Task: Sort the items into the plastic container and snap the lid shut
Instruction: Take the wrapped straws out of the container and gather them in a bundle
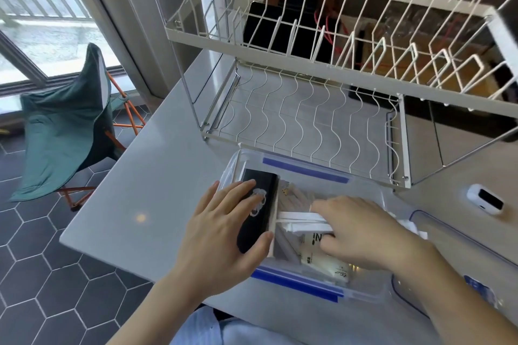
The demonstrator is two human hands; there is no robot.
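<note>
Under both hands sits the clear container [302,286] on the grey tabletop [145,193]. Left hand [221,235] lies with fingers spread on a black box [259,190] at the container's left end, thumb hooked at its near corner. Right hand [364,235] pinches white packets [300,223] inside. Lid [448,235] lies just right of it, a white device [485,199] beyond, a wire rack [308,115] behind.
</note>
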